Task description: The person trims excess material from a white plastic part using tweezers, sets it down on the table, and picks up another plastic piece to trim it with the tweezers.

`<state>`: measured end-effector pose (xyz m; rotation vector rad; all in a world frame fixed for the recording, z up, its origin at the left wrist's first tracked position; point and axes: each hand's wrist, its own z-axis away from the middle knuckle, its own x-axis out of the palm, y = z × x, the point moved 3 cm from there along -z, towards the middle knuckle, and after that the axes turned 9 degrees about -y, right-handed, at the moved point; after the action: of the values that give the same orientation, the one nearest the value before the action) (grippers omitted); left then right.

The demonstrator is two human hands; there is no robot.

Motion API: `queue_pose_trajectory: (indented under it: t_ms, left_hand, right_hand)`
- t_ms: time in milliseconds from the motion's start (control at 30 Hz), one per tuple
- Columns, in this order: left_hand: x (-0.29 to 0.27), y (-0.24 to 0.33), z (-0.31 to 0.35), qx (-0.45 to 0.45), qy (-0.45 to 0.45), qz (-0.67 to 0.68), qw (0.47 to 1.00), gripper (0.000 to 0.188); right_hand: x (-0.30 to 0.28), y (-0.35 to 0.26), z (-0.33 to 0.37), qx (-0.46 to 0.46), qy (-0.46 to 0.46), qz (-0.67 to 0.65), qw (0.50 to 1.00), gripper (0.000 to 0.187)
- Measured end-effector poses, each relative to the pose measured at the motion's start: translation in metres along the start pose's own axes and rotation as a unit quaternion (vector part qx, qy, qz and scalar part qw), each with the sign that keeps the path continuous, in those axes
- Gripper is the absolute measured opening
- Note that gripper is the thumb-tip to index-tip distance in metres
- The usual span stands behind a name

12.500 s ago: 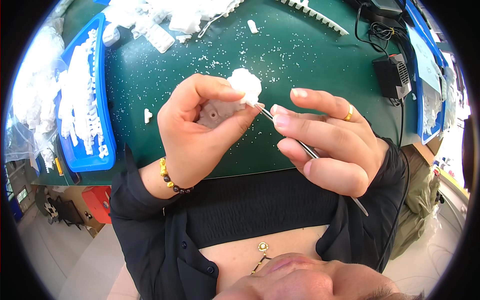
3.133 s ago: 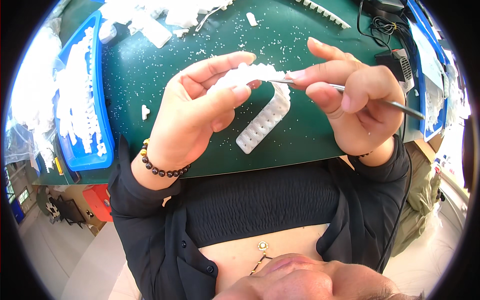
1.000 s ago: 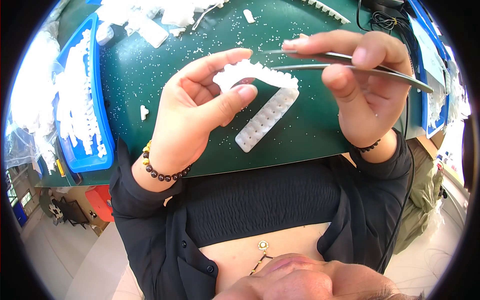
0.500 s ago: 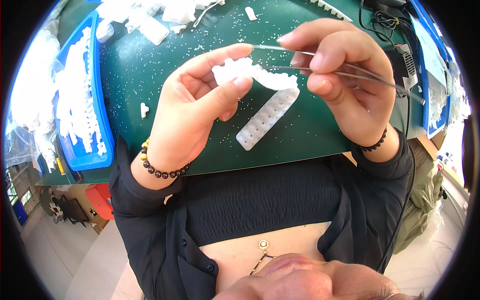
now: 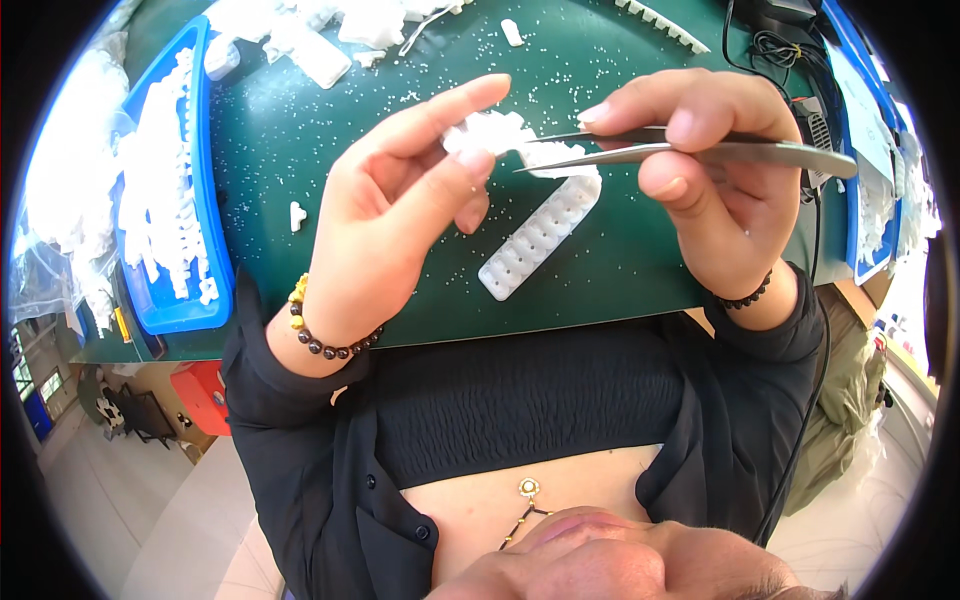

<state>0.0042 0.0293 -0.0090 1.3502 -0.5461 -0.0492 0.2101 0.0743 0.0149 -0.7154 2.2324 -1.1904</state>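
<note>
My left hand [image 5: 385, 195] pinches a white knobbly strip [image 5: 487, 130] between thumb and fingers, its forefinger raised along the far side. Metal tweezers [image 5: 740, 152] are gripped in my right hand [image 5: 730, 185], and their two tips are apart. One tip reaches the strip beside my left thumb; whether it touches cannot be made out. The strip's right part runs to the far end of a white, dotted bar [image 5: 540, 240], which slants down toward the table's near edge. Whether strip and bar are joined is unclear.
A blue tray [image 5: 218, 200] at the left holds white toothed strips. White pieces [image 5: 310, 55] lie at the back, with another toothed strip [image 5: 665, 27] farther right. Tiny white bits litter the green tabletop [image 5: 400, 290]. Black cables [image 5: 775, 45] and another blue tray [image 5: 865, 255] are at the right.
The tweezers have turned, so their broad side shows and their tips sit lower. My right hand has shifted slightly down and right. My left hand still pinches the white strip.
</note>
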Motion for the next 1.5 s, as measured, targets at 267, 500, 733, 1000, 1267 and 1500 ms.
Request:
queue_pose_trajectory:
  t_ms: [267, 500, 733, 1000, 1267, 1500]
  left_hand:
    - [0.009, 0.001, 0.004, 0.098, 0.000, -0.198, 0.975, 0.057]
    - [0.009, 0.008, 0.007, 0.108, 0.028, -0.261, 0.959, 0.056]
    - [0.009, 0.007, 0.006, 0.126, 0.030, -0.291, 0.948, 0.055]
    - [0.008, 0.005, 0.007, 0.137, 0.029, -0.293, 0.946, 0.055]
    - [0.010, 0.005, 0.008, 0.117, 0.016, -0.321, 0.939, 0.049]
    - [0.011, 0.008, 0.008, 0.102, 0.006, -0.326, 0.940, 0.032]
  right_hand:
    - [0.004, -0.014, -0.002, -0.074, -0.106, 0.069, 0.989, 0.024]
    - [0.022, -0.019, 0.003, -0.168, -0.082, 0.132, 0.973, 0.030]
    - [0.025, -0.022, 0.002, -0.193, -0.095, 0.197, 0.956, 0.032]
    - [0.031, -0.025, 0.003, -0.197, -0.086, 0.268, 0.939, 0.034]
    - [0.035, -0.025, 0.006, -0.215, -0.086, 0.306, 0.923, 0.036]
    - [0.046, -0.023, 0.017, -0.297, -0.047, 0.388, 0.871, 0.037]
